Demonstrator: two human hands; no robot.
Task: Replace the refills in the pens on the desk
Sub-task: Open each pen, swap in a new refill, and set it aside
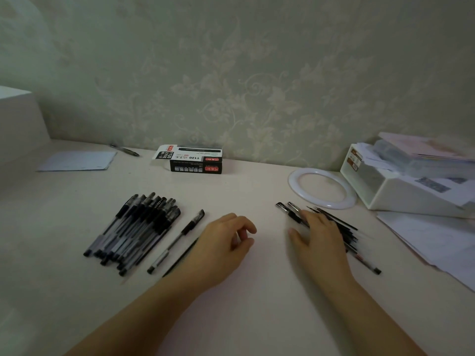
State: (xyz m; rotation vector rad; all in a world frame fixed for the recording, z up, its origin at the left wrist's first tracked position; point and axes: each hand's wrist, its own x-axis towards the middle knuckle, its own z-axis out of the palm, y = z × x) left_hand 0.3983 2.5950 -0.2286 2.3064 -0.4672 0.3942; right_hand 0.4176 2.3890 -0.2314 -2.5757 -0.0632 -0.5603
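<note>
**Both hands down among the pens**

Nearest: two bare forearms reaching in from the bottom edge across the pale worktop (244, 186).

Left hand (223, 242) low over the worktop, fingers (246, 227) loosely curled, thumb near the fingertips, gripping nothing visible. Just left of it a single capped pen (177, 241) lying diagonally, and beside that a thin black refill (180, 259) partly hidden under the wrist.

Right hand (317, 236) laid flat, fingers (312, 218) nearly straight and together, thumb spread, resting on a loose cluster of black refills and pens (347, 232); blurred, so unclear whether anything is pinched beneath. Two metal-tipped ends sticking out past the fingertips; one pen end (370, 267) poking out toward the near right.

Further left, a pile of capped black pens (133, 232), lying side by side at a slant.

At the back by the wall, a black and white pen box (191, 160), end flap open, marked "1120" on the flap and again on top, both seen upside down; red labels and small print too small to read.

Also present: a white ring (322, 188) flat on the worktop, a white storage bin (401, 186) stacked with papers, loose sheets (437, 240) at the right, a pale punched sheet (77, 161) and a lone pen (124, 150) at the far left.
</note>
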